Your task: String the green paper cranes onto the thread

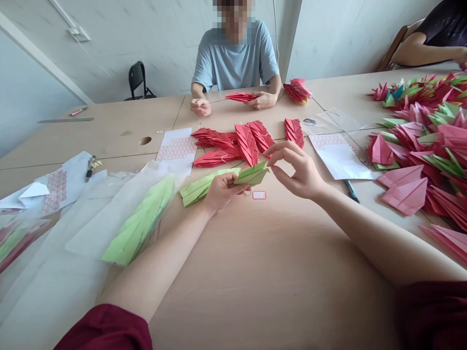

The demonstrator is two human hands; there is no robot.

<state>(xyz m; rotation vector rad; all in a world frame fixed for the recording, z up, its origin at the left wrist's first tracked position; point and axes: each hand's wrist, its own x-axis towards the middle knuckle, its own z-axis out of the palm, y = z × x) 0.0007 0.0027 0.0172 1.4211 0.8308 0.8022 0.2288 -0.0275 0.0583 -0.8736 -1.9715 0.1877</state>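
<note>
My left hand (224,193) is closed around a folded piece of green paper (252,175), thumb on top, just above the table. Close to the paper's right tip is my right hand (296,171), with thumb and forefinger brought together in a pinch. Whatever lies between those fingertips is too small to make out. A stack of folded green paper (204,188) rests on the table behind my left hand. Beyond both hands lie several bundles of folded red paper (246,145), some with white thread on them. A small red-bordered label (259,195) sits below the green piece.
Clear plastic bags, one with folded green paper (140,221), cover the left side. Folded pink and red paper pieces (404,194) pile up at right. A printed sheet (337,155) and a marker (351,191) lie nearby. Across the table, a person (233,58) holds folded red paper.
</note>
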